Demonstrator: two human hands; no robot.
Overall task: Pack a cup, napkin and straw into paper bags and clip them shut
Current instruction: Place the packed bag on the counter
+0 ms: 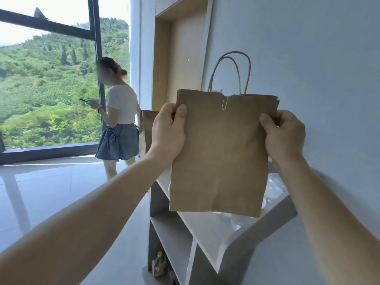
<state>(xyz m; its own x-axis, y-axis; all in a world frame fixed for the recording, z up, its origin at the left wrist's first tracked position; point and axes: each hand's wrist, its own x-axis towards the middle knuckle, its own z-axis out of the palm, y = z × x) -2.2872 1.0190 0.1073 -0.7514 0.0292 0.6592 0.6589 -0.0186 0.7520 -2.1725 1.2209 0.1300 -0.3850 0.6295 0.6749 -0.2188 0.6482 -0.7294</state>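
pale wall [298, 48], glossy floor [41, 192], big window [47, 83]

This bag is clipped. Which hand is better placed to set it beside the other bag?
Likely left: the left hand holds the bag on the side nearest the other bag; the right hand is toward the wall.
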